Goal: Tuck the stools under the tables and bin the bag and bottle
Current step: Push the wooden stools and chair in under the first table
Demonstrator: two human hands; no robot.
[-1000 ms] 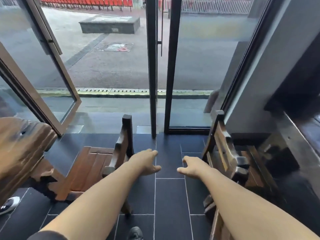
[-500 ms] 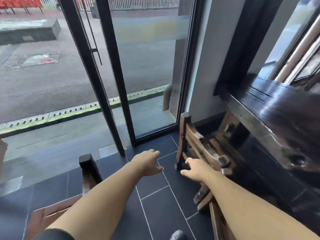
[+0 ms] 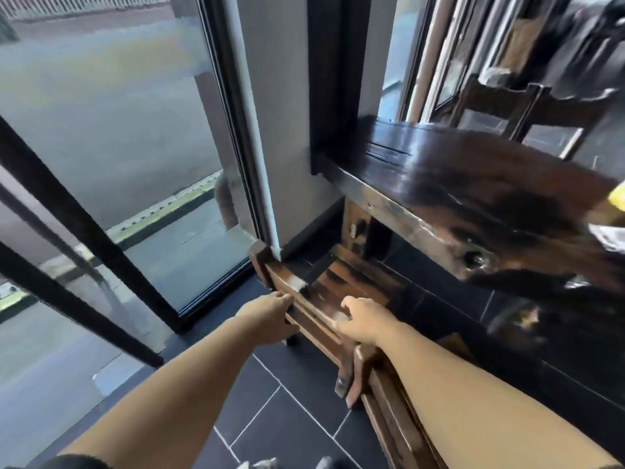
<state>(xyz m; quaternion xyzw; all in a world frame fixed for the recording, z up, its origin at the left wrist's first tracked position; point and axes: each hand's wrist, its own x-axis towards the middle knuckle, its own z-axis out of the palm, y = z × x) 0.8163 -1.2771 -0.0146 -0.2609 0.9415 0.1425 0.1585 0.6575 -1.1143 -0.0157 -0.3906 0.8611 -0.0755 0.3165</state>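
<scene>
**Left hand** (image 3: pixel 270 314): reaches forward at the end of a bare forearm. Its fingers (image 3: pixel 285 298) hook over the top rail of the stool's back and the thumb sits below the rail, so the hand is clamped on the wood.

**Right hand** (image 3: pixel 362 321): lies on the same rail, further along toward the worktop. The knuckles are up and the fingers are bent over the far side of the rail, gripping it. The two hands are apart, with a bare stretch of rail between them.

**Stool** (image 3: pixel 324 282): brown wood with a low slatted back. It stands on the floor with its back toward the person and its seat pointing at the worktop. One corner post of the back is just beside the foot of the grey wall by the glass door. The far end of the seat is close to the worktop's leg. Motion blur hides how far the seat sits under the top.

**Second stool** (image 3: pixel 384 406): the same wood, just beside the first. It lies partly under the right forearm and is only partly in view.

**Worktop** (image 3: pixel 436 164): a thick slab of dark, glossy wood, right of centre, with one end against the black window frame.

**Yellow object** (image 3: pixel 617 197) and **pale crumpled object** (image 3: pixel 608 235): on the worktop at the right edge of the view, cropped and too blurred to identify.

**Chair** (image 3: pixel 527 103): dark, beyond the worktop.

**Floor** (image 3: pixel 294 421): dark rectangular tiles with pale grout.

**Glass door** (image 3: pixel 111 137): black-framed, to the left, with pavement outside.
</scene>
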